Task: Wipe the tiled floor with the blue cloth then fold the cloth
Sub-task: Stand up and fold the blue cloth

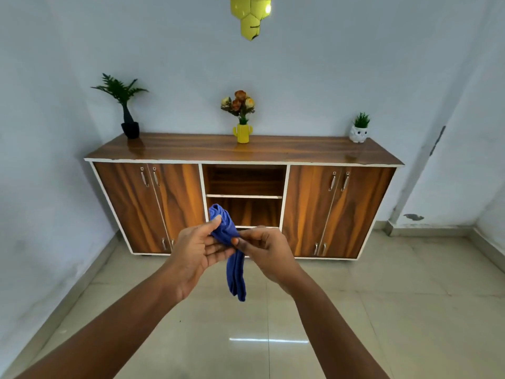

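The blue cloth [235, 269] is bunched and held up in front of me, one end sticking up above my fingers and the rest hanging down in a narrow strip. My left hand [194, 255] grips it from the left with thumb on top and fingers beneath. My right hand [267, 250] pinches the same bunched part from the right. Both hands meet at the cloth, well above the beige tiled floor [355, 310].
A wooden sideboard [246, 151] with closed doors and an open middle shelf stands against the far wall. On it are a black potted plant [128, 116], a yellow vase of flowers [241, 124] and a small white owl pot [359, 131]. Walls close in left and right.
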